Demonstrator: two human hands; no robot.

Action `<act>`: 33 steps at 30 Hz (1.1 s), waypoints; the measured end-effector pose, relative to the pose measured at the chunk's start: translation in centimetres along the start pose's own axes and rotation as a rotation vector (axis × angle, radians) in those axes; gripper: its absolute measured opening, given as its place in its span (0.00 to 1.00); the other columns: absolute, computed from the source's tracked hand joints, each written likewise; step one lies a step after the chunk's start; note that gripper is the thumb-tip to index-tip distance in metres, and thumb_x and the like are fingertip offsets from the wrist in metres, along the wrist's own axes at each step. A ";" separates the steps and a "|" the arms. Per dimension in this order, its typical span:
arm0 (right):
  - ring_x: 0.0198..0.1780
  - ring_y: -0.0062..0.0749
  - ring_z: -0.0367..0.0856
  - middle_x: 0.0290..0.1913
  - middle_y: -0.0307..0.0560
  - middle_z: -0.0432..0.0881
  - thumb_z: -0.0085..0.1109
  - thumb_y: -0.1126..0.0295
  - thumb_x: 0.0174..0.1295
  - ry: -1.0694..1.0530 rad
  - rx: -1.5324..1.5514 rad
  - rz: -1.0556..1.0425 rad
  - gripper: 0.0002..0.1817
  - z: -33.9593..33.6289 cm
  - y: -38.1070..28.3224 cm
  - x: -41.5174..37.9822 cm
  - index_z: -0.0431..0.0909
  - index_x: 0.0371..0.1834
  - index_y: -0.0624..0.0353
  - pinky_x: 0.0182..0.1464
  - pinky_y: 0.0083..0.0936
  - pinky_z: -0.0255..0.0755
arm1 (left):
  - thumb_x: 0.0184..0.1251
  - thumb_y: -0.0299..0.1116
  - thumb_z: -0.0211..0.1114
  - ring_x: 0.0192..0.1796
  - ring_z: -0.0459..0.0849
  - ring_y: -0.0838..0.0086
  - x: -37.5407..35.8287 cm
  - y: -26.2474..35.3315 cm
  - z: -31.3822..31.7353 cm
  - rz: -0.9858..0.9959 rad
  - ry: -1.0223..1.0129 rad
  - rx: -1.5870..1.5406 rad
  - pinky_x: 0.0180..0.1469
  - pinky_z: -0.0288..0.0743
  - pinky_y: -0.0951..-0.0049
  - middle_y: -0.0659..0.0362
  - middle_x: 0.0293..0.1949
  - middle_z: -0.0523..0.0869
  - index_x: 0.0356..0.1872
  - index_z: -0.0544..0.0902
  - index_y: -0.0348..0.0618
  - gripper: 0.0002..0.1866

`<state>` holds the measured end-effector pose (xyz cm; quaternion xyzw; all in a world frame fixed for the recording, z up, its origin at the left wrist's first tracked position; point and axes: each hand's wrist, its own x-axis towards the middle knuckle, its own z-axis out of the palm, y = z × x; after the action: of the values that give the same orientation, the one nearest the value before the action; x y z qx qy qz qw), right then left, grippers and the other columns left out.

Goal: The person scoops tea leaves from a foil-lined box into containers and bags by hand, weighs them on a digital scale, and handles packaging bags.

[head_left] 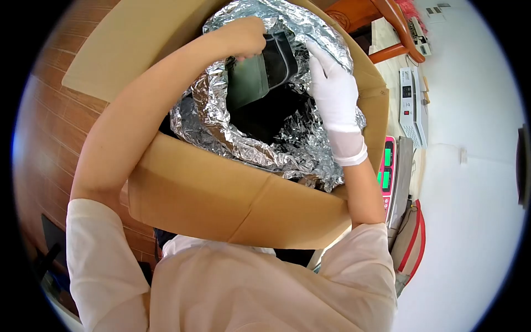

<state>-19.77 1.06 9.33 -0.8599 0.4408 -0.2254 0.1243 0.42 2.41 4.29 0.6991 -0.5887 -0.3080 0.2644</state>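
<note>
My bare left hand (247, 39) is closed on the edge of a dark see-through plastic container (281, 58), tilted inside the foil-lined opening. One side of the container, a flat greenish panel (247, 82), slants downward below my fist. In a white glove, my right hand (333, 86) lies against the crumpled aluminum foil (238, 141) on the right side, its visible fingers stretched forward and the others partly hidden. The foil forms a ring around black contents (268, 116) too dark to make out. All of this sits in a large cardboard box (221, 191).
Cardboard flaps (119, 41) stand out at the left. A pink-edged scale (388, 171) with green displays is beside the box at right, near a white device (410, 105). A reddish wooden chair (390, 27) stands behind. Brown tiles (61, 119) cover the floor.
</note>
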 end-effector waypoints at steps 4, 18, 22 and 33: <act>0.31 0.46 0.82 0.27 0.50 0.83 0.48 0.48 0.65 -0.038 -0.134 0.012 0.22 -1.8 -1.2 -0.8 0.80 0.51 0.48 0.35 0.35 0.74 | 0.62 0.28 0.49 0.18 0.72 0.79 -1.0 0.4 0.6 -0.044 -0.043 -0.247 0.19 0.69 0.76 0.62 0.21 0.76 0.39 0.80 0.35 0.12; 0.26 0.44 0.80 0.22 0.48 0.78 0.52 0.61 0.63 0.083 -0.392 -0.363 0.14 -0.9 0.2 -2.1 0.74 0.23 0.56 0.28 0.35 0.73 | 0.64 0.39 0.49 0.18 0.70 0.82 -2.4 3.5 -1.4 0.086 -0.065 -0.641 0.19 0.64 0.78 0.63 0.18 0.74 0.39 0.78 0.39 0.15; 0.28 0.40 0.80 0.23 0.45 0.78 0.52 0.60 0.63 0.214 -0.492 -0.406 0.12 -5.1 0.5 -2.0 0.77 0.25 0.52 0.29 0.32 0.74 | 0.68 0.48 0.48 0.23 0.75 0.76 -1.3 2.6 -0.3 0.149 0.193 -0.658 0.29 0.70 0.74 0.59 0.23 0.78 0.50 0.76 0.37 0.23; 0.27 0.19 0.76 0.29 0.40 0.81 0.59 0.56 0.61 0.471 -0.017 0.256 0.20 -26.8 3.9 -3.6 0.81 0.44 0.64 0.32 0.18 0.72 | 0.67 0.39 0.56 0.28 0.77 0.72 -1.0 1.8 0.3 0.212 0.187 -0.251 0.36 0.71 0.71 0.54 0.26 0.81 0.52 0.78 0.42 0.17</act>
<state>-37.65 1.36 29.97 -0.7220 0.5646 -0.3982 0.0387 -1.11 3.14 5.50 0.6203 -0.5888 -0.2830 0.4342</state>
